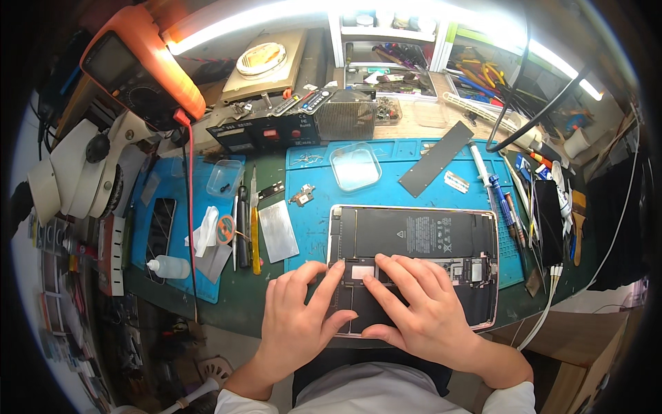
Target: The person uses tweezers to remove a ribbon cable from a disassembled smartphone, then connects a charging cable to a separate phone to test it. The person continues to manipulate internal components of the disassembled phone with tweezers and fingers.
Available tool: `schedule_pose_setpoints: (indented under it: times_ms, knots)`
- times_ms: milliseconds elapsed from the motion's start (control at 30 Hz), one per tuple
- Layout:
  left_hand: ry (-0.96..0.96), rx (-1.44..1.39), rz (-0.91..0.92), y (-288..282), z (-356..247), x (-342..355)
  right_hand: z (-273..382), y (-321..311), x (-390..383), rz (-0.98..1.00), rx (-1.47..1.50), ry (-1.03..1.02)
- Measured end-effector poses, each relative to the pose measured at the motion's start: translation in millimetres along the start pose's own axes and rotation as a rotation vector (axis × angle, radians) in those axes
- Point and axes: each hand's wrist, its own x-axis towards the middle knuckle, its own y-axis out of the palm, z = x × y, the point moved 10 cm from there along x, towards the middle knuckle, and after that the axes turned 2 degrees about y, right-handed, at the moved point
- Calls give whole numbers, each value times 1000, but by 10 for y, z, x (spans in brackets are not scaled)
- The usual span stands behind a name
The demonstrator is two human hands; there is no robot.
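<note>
While both hands press on the opened tablet (414, 265) lying at the near edge of the blue mat (314, 221), the left hand (298, 324) and right hand (420, 307) spread their fingers flat on its black panel, grasping nothing.

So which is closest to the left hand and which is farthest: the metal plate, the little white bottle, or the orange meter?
From the left hand, which rests on the opened tablet:
1. Metal plate, just above the hand on the mat.
2. White bottle, farther off to the left.
3. Orange meter, far back in the upper left corner.
</note>
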Motion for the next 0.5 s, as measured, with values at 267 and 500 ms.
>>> schedule_pose_setpoints:
  times_ms: [267,500]
  knots:
    - [38,15,-29,1,-5,-41,17,-22,62,18,-18,1]
    - [32,41,-14,15,-2,-31,8,4,217,-6,-26,8]
